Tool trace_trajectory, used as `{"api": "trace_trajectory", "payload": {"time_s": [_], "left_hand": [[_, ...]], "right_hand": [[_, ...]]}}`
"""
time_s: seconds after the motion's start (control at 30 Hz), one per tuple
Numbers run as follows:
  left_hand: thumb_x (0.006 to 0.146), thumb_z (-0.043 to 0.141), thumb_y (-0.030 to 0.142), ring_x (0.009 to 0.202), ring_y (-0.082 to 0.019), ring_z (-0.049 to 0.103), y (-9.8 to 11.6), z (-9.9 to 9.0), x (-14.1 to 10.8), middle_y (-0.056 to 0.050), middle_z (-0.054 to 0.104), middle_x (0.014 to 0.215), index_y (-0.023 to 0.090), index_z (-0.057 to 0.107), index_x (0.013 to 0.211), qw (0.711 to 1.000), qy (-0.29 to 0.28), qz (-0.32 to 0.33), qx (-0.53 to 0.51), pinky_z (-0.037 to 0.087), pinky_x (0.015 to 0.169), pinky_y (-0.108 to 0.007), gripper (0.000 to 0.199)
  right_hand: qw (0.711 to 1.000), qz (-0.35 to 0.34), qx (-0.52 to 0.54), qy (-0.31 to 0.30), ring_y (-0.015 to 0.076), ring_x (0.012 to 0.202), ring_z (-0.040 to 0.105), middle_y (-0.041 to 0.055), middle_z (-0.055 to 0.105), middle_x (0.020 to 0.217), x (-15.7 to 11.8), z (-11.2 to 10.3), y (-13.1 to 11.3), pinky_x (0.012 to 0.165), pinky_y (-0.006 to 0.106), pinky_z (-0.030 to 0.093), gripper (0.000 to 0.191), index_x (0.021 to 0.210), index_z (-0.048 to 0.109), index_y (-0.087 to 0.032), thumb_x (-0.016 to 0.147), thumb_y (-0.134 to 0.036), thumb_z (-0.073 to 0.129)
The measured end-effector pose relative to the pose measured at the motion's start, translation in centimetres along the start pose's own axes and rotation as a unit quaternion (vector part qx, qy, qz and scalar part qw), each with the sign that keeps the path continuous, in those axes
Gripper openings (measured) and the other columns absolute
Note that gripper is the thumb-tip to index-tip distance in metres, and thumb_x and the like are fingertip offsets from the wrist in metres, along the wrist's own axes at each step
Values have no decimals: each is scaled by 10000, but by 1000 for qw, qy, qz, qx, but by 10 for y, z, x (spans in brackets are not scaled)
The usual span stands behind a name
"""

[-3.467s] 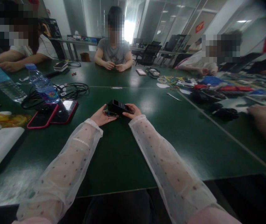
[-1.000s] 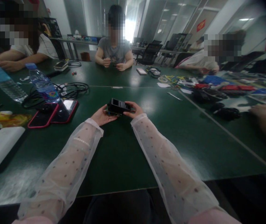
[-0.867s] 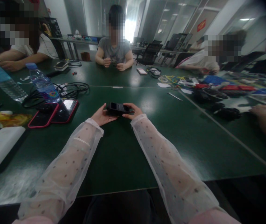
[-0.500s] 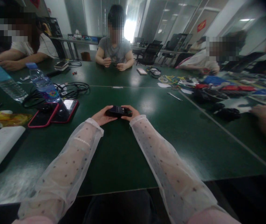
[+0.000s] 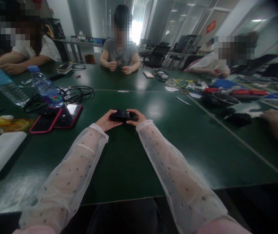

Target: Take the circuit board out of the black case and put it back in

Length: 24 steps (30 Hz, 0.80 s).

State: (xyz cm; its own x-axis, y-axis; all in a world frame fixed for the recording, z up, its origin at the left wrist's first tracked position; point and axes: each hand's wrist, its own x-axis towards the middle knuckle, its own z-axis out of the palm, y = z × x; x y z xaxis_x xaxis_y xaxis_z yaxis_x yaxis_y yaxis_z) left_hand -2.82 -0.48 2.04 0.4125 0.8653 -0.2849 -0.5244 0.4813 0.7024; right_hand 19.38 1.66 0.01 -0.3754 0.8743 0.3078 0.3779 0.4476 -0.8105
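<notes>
**Green worktop, both hands closed on one black device**

Glass partitions and a bright gap of light stand behind a long green worktop (image 5: 190, 146), and from where I'm watching several people are seated around it. Taking the head view, the only one, the person nearest has sheer, spotted sleeves (image 5: 68, 172) over both forearms. Their left hand (image 5: 107, 120) grips the left end of a small black device (image 5: 121, 115), digits along its near and far sides. Their right hand (image 5: 136, 117) is curled round the other end, so the device sits between the two, over the middle of the near worktop. I can't tell whether its underside touches the surface.

Off to the person's left, a pink-edged phone (image 5: 45, 121) overlaps a red-edged one (image 5: 70, 116). Just beyond them is a blue-capped bottle (image 5: 46, 87), with black cables (image 5: 80, 93) looped beside it. Nearer the edge lies a white case (image 5: 3, 157).

To the right, a thin metal tool (image 5: 183, 100) lies well apart from the hands, short of a heap of red, blue and black items (image 5: 241, 92). Across the worktop, a person in a grey shirt (image 5: 120, 52) has both hands raised close together; what they hold is too small to make out.
</notes>
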Motion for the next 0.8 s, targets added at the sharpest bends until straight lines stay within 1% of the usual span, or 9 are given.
{"api": "trace_trajectory", "payload": {"time_s": [0.17, 0.27, 0.4, 0.53, 0.67, 0.8], "left_hand": [[849, 594, 276, 1053, -274, 643, 0, -2, 1, -142, 674, 1057, 135, 547, 1204, 1000, -4, 2, 4, 514, 961, -400, 385], [853, 587, 283, 1065, -278, 639, -1, -2, 3, -143, 672, 1059, 138, 546, 1208, 1000, 3, 2, 5, 513, 961, -404, 386], [864, 569, 286, 1064, -270, 640, 0, -1, 2, -133, 678, 1052, 152, 553, 1200, 1000, 8, 0, 9, 521, 949, -403, 362], [859, 590, 292, 1047, -259, 649, 0, 1, 0, -127, 682, 1049, 150, 552, 1207, 1000, 12, 0, 8, 528, 944, -396, 378], [862, 611, 325, 1080, -260, 639, 1, 2, 1, -143, 664, 1128, 160, 520, 1266, 1000, 16, -8, 11, 520, 953, -406, 446], [875, 597, 425, 1137, -280, 612, 1, 2, 2, -178, 627, 1216, 152, 461, 1338, 1000, 11, -29, 3, 498, 971, -424, 554]], "right_hand": [[1000, -2, 6, 6, 264, 1090, 588, 49, 600, 1236, 0, 0, 1, 868, 451, 529, 614, 1225, 571, -303, 648, -276, 780], [1000, 1, 5, 5, 265, 1101, 585, 48, 599, 1238, 0, 1, 0, 871, 454, 529, 617, 1229, 565, -307, 651, -281, 781], [1000, 6, 16, 8, 266, 1106, 583, 51, 610, 1218, 0, 2, -1, 882, 456, 525, 623, 1226, 564, -297, 644, -270, 786], [1000, 11, 18, 12, 269, 1114, 578, 61, 602, 1228, -1, 3, -2, 870, 447, 527, 615, 1223, 564, -282, 647, -260, 780], [1000, 26, 9, 10, 261, 1107, 583, 69, 615, 1196, -2, 6, 3, 887, 436, 519, 617, 1218, 559, -256, 641, -249, 776], [999, 27, -5, 22, 247, 1062, 608, 69, 629, 1154, -1, 9, 11, 940, 445, 493, 613, 1211, 563, -238, 638, -274, 780]]}}
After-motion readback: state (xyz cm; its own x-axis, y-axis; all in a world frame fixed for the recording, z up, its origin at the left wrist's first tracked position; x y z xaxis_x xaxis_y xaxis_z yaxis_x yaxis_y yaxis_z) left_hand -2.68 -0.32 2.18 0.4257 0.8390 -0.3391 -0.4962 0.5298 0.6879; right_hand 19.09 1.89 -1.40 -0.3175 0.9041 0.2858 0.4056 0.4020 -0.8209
